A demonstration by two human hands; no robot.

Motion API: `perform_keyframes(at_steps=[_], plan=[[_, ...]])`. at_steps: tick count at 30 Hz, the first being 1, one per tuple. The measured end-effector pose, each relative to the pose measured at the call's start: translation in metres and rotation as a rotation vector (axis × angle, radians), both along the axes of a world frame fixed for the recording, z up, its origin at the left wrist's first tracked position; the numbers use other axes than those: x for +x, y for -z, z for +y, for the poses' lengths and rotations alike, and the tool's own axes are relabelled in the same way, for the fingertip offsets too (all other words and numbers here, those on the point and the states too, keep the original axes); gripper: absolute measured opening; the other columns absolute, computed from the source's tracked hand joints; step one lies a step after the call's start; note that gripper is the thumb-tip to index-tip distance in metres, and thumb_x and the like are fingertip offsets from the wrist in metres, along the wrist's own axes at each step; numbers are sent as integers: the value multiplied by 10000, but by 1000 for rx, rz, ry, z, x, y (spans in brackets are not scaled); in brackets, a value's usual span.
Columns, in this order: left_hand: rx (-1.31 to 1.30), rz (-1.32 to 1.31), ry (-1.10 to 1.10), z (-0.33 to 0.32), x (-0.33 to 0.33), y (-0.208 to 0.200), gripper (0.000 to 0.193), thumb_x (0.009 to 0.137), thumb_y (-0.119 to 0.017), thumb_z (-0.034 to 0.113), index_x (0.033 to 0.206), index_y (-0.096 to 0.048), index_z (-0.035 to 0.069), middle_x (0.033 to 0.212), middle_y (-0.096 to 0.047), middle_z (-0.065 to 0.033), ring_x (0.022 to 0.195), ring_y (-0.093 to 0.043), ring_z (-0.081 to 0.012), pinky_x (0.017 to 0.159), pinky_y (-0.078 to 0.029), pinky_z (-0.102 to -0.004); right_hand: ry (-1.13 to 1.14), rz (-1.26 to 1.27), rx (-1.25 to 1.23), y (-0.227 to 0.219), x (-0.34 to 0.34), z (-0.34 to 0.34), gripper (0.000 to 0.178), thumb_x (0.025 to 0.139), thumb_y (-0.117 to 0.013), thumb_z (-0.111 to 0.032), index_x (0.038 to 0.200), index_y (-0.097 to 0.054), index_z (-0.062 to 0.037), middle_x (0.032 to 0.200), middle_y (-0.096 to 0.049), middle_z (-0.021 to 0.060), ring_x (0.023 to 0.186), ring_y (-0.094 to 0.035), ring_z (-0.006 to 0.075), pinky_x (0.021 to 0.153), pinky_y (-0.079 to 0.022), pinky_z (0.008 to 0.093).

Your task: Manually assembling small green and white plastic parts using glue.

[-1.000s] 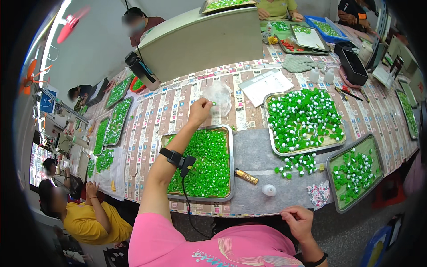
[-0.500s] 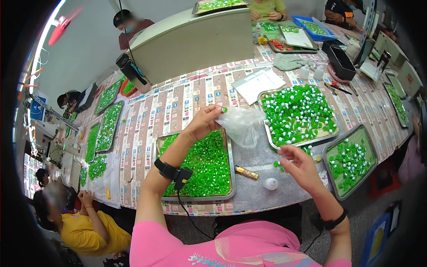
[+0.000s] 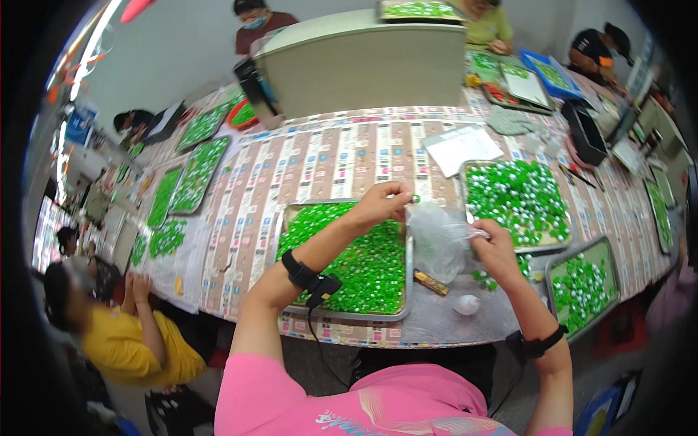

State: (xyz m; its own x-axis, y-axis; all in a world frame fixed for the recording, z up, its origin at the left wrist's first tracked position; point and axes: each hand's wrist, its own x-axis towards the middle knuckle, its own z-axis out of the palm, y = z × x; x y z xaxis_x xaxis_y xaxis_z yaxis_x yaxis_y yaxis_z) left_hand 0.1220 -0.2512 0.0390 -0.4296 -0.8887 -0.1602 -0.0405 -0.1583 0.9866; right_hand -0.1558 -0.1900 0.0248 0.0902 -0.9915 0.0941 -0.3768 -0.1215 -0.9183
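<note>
A clear, crumpled plastic bag point(image 3: 438, 241) hangs between my hands. My left hand point(image 3: 384, 203) pinches its upper left edge, and a small green piece point(image 3: 415, 198) shows at the fingertips. My right hand point(image 3: 497, 251) is closed on the bag's right edge. Under my left forearm lies a metal tray point(image 3: 409, 254) filled with small green pieces point(image 3: 349, 265). Beyond my right hand, another tray point(image 3: 550, 248) holds a heap of green pieces with white round parts point(image 3: 512, 200). A few loose green pieces point(image 3: 486, 279) lie below my right hand.
A small white bottle point(image 3: 466, 304) and a gold-patterned tube-like item point(image 3: 431, 283) lie near the front edge. A third tray point(image 3: 616, 270) stands at the right. White paper point(image 3: 463, 149) lies farther back. A person in yellow point(image 3: 138, 341) sits at the left; others work behind the partition point(image 3: 363, 69).
My right hand has come in to the bag and closed on its edge; before, it was apart from it. The whole view has shifted, with the table appearing farther right.
</note>
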Motion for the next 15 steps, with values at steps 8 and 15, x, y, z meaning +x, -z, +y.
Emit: perform_keyframes(at_steps=[8,15], plan=[[-513,-330,-529,11,22,6,152,898,-567,143,866,-605,0,828,-595,-51,730,-585,-105,637,-490,-258,77,-297,229,-26,-9,-4,150,822,-536,-162,826,-597,-24,691,-603,32,636,-594,122,628,-470,259],[-546,-175,124,99,-45,-39,114,863,-616,113,889,-616,2,761,-599,-65,662,-597,-159,610,-479,-303,40,-241,210,-49,9,2,119,824,-583,-122,860,-589,-8,665,-591,32,580,-596,107,546,-465,240]])
